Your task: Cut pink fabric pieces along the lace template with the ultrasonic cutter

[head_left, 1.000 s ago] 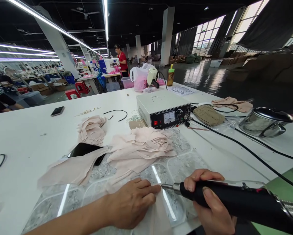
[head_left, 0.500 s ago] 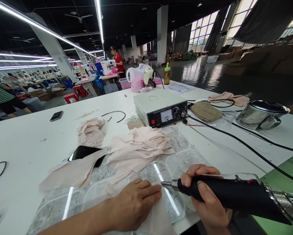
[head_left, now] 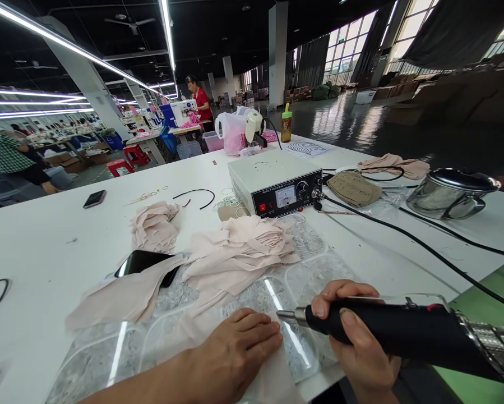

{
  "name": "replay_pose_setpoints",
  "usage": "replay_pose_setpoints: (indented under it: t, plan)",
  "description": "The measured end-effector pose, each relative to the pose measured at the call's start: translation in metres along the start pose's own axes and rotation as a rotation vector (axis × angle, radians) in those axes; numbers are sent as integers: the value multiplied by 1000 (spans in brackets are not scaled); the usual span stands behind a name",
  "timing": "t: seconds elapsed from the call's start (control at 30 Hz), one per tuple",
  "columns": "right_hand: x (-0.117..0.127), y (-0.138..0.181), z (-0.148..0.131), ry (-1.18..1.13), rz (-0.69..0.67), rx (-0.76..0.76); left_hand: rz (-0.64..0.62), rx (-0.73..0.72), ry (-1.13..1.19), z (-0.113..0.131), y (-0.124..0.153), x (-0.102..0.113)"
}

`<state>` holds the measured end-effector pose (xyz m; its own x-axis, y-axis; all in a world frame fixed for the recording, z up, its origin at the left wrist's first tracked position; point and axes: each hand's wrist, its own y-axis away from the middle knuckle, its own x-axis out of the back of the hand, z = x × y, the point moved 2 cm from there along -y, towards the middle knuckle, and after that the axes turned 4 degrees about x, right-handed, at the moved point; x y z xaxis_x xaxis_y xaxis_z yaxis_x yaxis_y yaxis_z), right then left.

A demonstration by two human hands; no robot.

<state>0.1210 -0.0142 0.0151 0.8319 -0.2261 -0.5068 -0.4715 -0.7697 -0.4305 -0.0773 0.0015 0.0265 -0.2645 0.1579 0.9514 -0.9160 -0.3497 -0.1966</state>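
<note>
My right hand (head_left: 361, 336) is wrapped round a black ultrasonic handpiece (head_left: 386, 331), held nearly level. Its slim metal tip points left and ends close beside the fingertips of my left hand (head_left: 239, 353). The left hand lies palm down with fingers stretched out, pressing a thin beige fabric piece (head_left: 279, 370) onto a clear patterned mat (head_left: 294, 342); its thumb is hidden. Whether the tip touches the cloth I cannot tell. Behind the hands sits a pile of beige fabric pieces (head_left: 243, 247). Another fabric piece (head_left: 117, 294) lies to the left, partly over a black phone (head_left: 142, 261).
A control box (head_left: 277, 182) with a dial stands behind the pile, its black cable (head_left: 403, 235) running right. A smaller fabric stack (head_left: 155, 224), a metal pot (head_left: 449, 196), brown pattern pieces (head_left: 352, 189) and a bottle (head_left: 286, 124) are on the table. Someone in red (head_left: 202, 104) works farther back.
My left hand has shifted slightly right, and its fingers look straighter. The handpiece stays almost in place. The view has moved a little.
</note>
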Motion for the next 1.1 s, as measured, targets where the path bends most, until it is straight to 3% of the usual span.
replay_pose_setpoints:
  t: [0.23,0.47,0.73,1.1]
  plan:
    - [0,0,-2,4,-43,-6,-26,-6,-35,0,5,-3]
    - [-1,0,0,-4,7,-14,-11,-13,-90,2,3,-2]
    - [4,6,-11,-17,14,-33,42,3,-39,1,3,-6]
    - [3,9,-11,12,-24,-37,4,9,-35,2,1,-6]
